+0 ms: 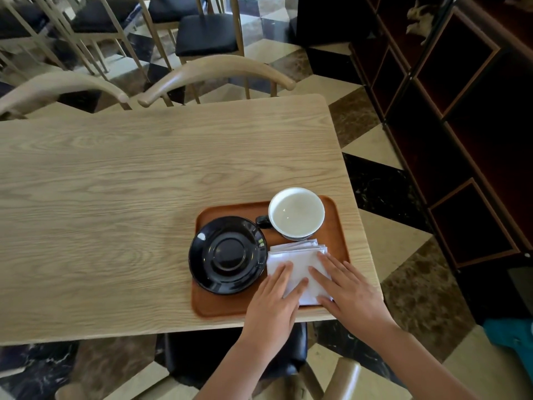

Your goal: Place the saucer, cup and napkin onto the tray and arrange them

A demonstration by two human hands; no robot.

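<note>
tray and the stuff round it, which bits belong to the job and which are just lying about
Job: tray, saucer, cup, napkin, left hand and right hand flat on the napkin.

Lying about: table, chairs, shelf unit, teal cloth on the floor.

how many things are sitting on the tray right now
3. On the tray: the black saucer at its left, the cup at the far right, and the white napkin at the near right, under both hands. Nothing else shows.
</note>
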